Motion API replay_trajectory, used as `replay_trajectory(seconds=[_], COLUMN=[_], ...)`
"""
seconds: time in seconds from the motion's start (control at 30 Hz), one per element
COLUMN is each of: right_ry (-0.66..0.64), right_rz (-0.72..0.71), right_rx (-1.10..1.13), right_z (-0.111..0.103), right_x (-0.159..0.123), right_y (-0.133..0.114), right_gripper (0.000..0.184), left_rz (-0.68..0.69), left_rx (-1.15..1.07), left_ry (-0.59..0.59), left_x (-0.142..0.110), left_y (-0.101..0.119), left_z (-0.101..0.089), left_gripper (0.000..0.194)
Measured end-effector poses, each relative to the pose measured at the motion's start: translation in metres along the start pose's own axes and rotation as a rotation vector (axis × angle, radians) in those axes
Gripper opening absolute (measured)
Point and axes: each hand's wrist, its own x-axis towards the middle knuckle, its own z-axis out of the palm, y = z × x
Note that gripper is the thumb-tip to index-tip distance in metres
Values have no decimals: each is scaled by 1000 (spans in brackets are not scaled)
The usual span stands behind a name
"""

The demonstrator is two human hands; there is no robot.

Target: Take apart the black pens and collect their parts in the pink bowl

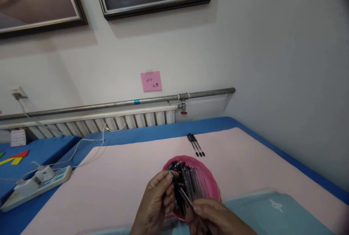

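Observation:
My left hand (156, 200) is closed in a pinch, with a tiny pale piece just showing at the fingertips, too small to name. A slim, see-through pen barrel (186, 197) is gripped in my right hand (215, 217), its end slanting up to the left, apart from the left fingertips. Both hands are over a pink basket (214, 186), hiding its near part. Inside it lie clear pen barrels (197, 180) on the right and black pen parts (178, 177) on the left. Behind the basket, three black-capped pens (196, 145) lie side by side.
A pink sheet (122, 177) covers the blue table (218, 123). Teal cloth (272, 213) lies at the front right. On the left are a power strip (60, 177) with chargers and white cables (79, 144). A radiator (139, 120) and pipe (160, 99) run along the wall.

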Motion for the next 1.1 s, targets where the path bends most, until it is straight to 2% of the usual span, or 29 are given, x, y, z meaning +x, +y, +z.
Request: replay_trajectory(seconds=[0.13, 0.33, 0.5, 0.67, 0.77, 0.97, 1.1], right_ry=[42, -24, 24, 11, 49, 237, 349], right_rz=[-40, 20, -37, 33, -27, -99, -213], right_rx=[-73, 61, 30, 99, -17, -446, -730], right_z=[-3, 1, -1, 0, -4, -10, -7], right_x=[3, 1, 1, 1, 2, 1, -1], right_y=[0, 2, 4, 3, 2, -9, -6], right_gripper=[27, 37, 20, 34, 27, 12, 6], left_rz=[-9, -15, -20, -15, -13, -8, 39], left_rx=[-2, -16, 4, 12, 29, 55, 40], left_ry=[-6, -26, -17, -22, -11, 67, 194], left_x=[-1, -1, 0, 1, 1, 3, 6], left_y=[1, 1, 0, 0, 0, -7, -5], left_z=[0, -1, -1, -3, -4, 0, 0], left_gripper=[28, 27, 27, 28, 29, 33, 35])
